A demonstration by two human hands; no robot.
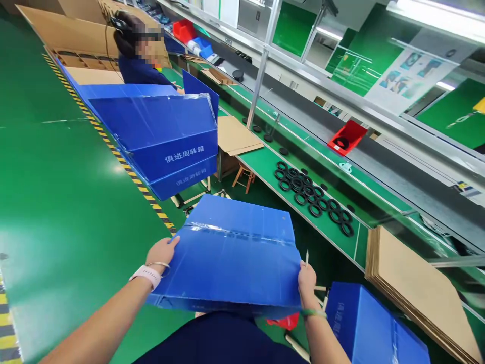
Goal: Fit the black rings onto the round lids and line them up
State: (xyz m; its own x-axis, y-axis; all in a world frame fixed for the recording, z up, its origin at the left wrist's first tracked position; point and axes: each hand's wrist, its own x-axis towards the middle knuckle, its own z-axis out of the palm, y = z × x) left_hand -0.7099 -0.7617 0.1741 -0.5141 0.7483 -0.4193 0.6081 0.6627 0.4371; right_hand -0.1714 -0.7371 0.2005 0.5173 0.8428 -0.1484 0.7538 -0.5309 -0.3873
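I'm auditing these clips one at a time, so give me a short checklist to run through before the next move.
1. Left hand secure: ok, it grips the left side of the blue plastic box.
2. Right hand secure: ok, it grips the opposite side.
3. Box contents known: cannot tell, no inside shows.
4. Black rings clear of the held box: ok, they lie apart on the green worktop.
5. Co-worker clear of the held box: ok, they are farther off, beyond the lettered blue box.
6. Footing visible: not ok, the held box blocks much of the floor below.
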